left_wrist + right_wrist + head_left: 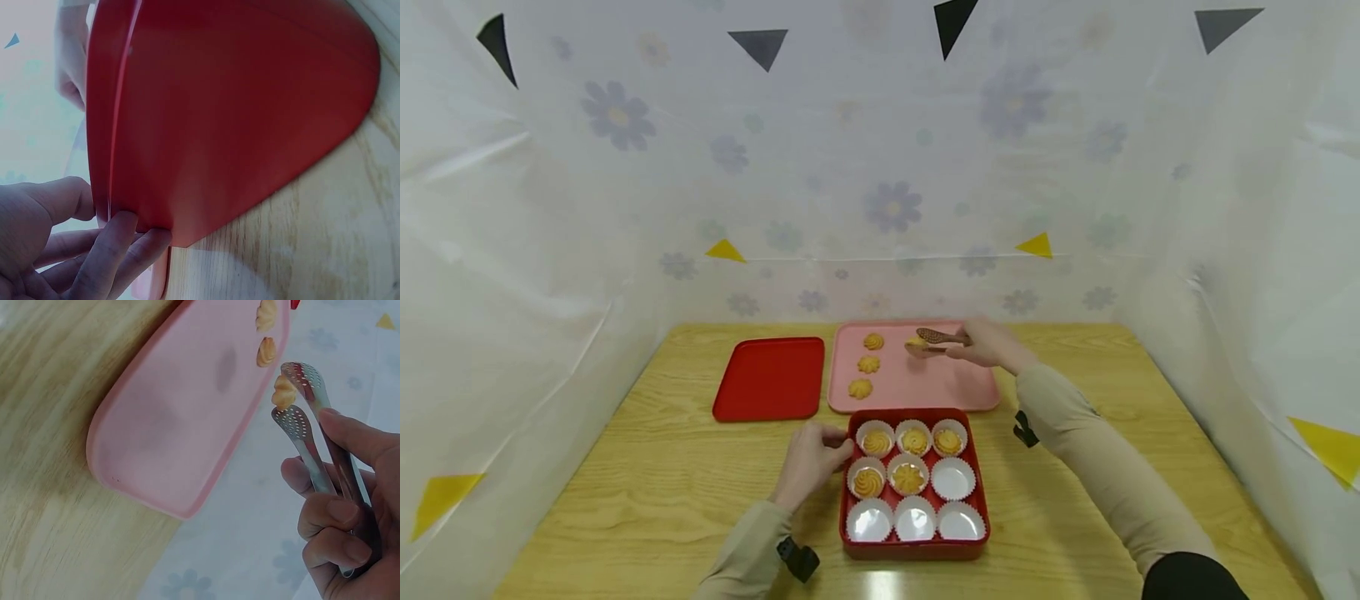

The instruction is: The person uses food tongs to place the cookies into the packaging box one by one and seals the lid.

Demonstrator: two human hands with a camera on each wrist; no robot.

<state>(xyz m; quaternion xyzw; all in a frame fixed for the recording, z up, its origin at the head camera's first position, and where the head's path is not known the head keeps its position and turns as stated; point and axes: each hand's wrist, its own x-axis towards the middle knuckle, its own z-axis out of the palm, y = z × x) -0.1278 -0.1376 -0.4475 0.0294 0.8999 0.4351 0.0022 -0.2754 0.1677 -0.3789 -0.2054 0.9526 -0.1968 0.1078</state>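
My right hand (988, 343) holds metal tongs (328, 447) with perforated tips above the pink tray. Between the tips is a ridged golden cookie (284, 392). My left hand (811, 462) grips the far left corner of a red box (917, 550), thumb at the rim and fingers against the outer wall. White paper cups (953, 478) line the box in three rows. Cookies fill the far row, and the middle row holds another swirl cookie (868, 482) and a star-shaped cookie (907, 477). The other cups hold nothing.
The pink tray (925, 387) lies behind the box, with three cookies (868, 364) in a column at its left. To its left is a flat red tray (771, 379). A patterned white sheet (827, 183) hangs behind the wooden table (700, 483).
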